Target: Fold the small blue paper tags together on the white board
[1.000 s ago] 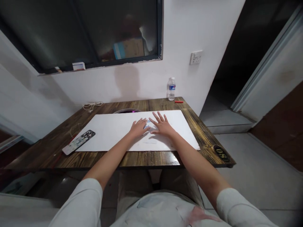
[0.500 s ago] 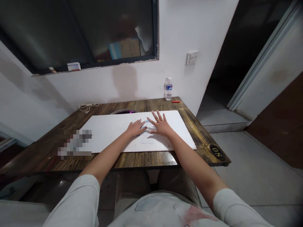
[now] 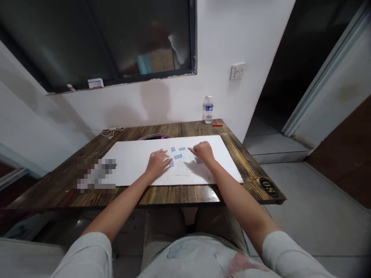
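Observation:
Several small blue ladder-like rectangles lie on a white board (image 3: 130,158); whether they are flat pieces or printed marks I cannot tell. One blue rectangle (image 3: 177,156) sits between my hands. My left hand (image 3: 157,162) is open over the board, fingers apart, its tips beside another blue rectangle (image 3: 171,163). My right hand (image 3: 203,151) is curled above the board's right half, one digit pointing left; anything inside it is hidden. Just below it shows a further blue rectangle (image 3: 198,160). A thin pale slip (image 3: 182,175) rests near the board's front edge.
The board lies on a dark wooden table (image 3: 179,195). At the back stand a water bottle (image 3: 208,110) and a red pen-like stick (image 3: 218,125). A white cable (image 3: 111,132) lies at the back left, and a round dark object (image 3: 153,136) shows behind the board.
Both hands were spread close together over the middle. The left has moved left; the right has shifted slightly right and curled its fingers. More blue rectangles show between them.

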A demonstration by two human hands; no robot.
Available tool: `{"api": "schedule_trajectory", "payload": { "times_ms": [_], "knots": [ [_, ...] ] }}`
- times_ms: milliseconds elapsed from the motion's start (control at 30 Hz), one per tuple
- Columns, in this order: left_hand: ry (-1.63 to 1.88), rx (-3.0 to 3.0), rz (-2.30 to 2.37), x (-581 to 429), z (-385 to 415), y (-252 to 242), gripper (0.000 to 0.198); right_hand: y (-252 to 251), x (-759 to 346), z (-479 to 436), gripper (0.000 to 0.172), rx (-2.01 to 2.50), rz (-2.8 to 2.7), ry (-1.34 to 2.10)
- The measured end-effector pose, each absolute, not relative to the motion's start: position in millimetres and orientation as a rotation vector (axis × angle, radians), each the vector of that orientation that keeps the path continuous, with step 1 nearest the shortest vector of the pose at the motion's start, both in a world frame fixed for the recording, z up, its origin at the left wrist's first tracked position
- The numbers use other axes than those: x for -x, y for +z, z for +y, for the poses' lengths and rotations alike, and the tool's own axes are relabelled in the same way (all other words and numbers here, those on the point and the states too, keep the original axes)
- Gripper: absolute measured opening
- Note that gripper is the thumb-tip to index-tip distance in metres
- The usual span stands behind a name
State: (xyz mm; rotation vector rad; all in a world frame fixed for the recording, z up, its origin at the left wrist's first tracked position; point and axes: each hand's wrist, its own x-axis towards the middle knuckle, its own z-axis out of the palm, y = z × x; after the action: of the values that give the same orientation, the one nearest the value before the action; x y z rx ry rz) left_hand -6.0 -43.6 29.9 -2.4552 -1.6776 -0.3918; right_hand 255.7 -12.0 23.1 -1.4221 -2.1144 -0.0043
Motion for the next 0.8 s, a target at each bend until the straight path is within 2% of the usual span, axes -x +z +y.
{"api": "schedule_trajectory", "payload": {
  "times_ms": [100,233,300,400,467,500,633,800],
  "knots": [
    [-0.485,2.366,-1.737,12.8,-56.7,33.1,0.034,24.5,-260.8,-8.4,0.039,1.433,-1.94,-0.013],
    [-0.488,2.298,-1.835,17.6,-67.2,37.1,0.036,27.2,-269.8,-7.7,0.025,1.392,-1.841,0.005],
    [-0.49,2.296,-1.856,18.9,-69.5,37.6,0.035,28.1,-273.5,-8.1,0.036,1.492,-1.807,0.088],
    [-0.48,2.333,-1.865,18.6,-70.6,36.8,0.035,28.7,-277.3,-8.4,0.04,1.729,-1.734,0.198],
    [-0.457,2.404,-1.838,15.9,-70.8,35.5,0.034,28.6,-279.1,-8.1,0.055,1.816,-1.726,0.193],
    [-0.443,2.448,-1.818,13.8,-71.0,34.7,0.034,28.2,-279.9,-7.8,0.056,1.815,-1.742,0.16],
    [-0.374,2.601,-1.699,2.2,-71.9,30.7,0.036,23.7,-282.8,-5.9,0.034,1.678,-1.796,0.051],
    [-0.219,2.672,-1.625,-12.1,-66.2,30.9,0.047,16.7,-288.7,-1.6,0.03,1.72,-1.832,0.215]
  ]
}}
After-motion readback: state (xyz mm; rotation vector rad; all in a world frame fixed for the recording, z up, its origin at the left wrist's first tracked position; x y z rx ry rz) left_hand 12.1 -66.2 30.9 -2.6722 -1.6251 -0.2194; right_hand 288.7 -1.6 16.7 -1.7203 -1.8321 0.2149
